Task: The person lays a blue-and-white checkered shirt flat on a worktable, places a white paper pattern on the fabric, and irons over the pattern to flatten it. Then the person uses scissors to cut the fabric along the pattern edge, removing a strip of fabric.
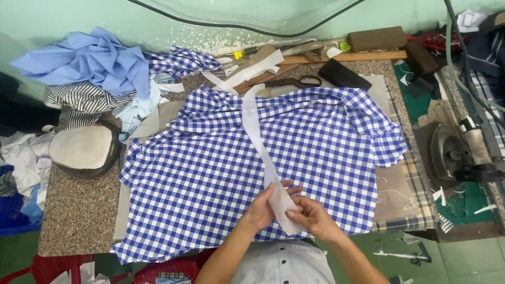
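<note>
Left hand [261, 209], right hand [311, 216]: both grips pinch near end of white strip [256, 131]; strip runs away over checked cloth [221, 173].

The person has bare forearms, a left hand [261, 210], a right hand [314, 216], and a light grey shirt [284, 263] with dark buttons.
</note>
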